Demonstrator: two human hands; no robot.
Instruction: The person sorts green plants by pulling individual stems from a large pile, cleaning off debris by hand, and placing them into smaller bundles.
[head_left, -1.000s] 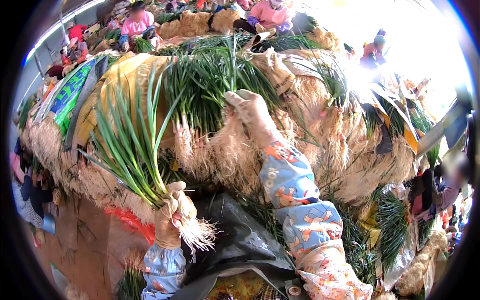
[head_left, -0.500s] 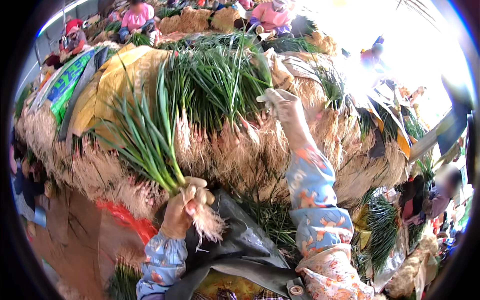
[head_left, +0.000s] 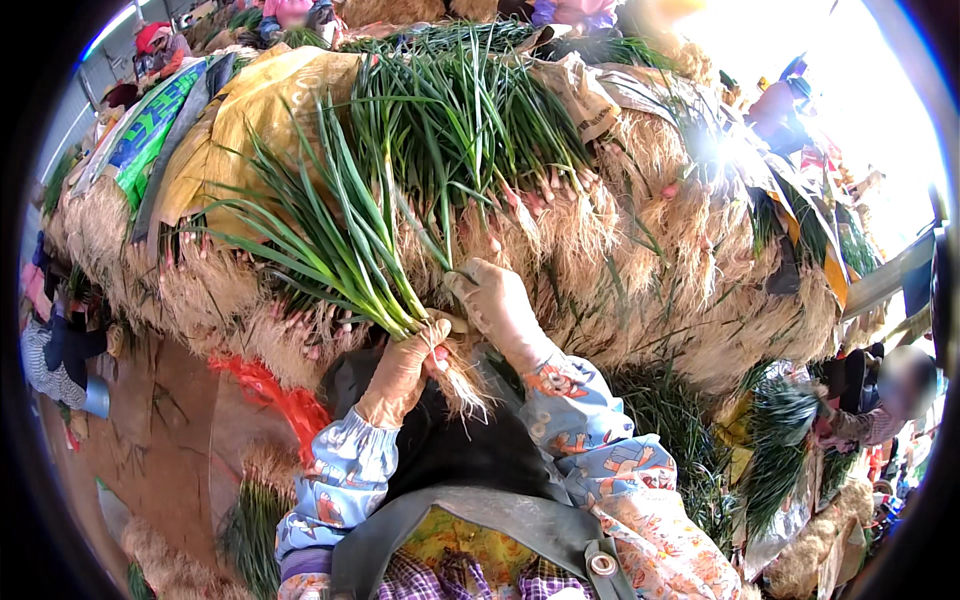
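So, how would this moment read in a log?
left hand: gripping leafy bunch; right hand: beside left, grip unclear; stalk pile: beyond both

1. Over there, the head view looks out from the worker's own head, the left of two fisheyes.
2. It faces down and forward, past the dark apron [head_left: 470,501].
3. Left hand [head_left: 403,372] and right hand [head_left: 500,308] are near it; the plant heap [head_left: 560,235] lies farther off.

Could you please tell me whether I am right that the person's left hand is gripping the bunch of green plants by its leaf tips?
Not by the leaf tips: the head view shows the left hand gripping the bunch of green plants near its roots.
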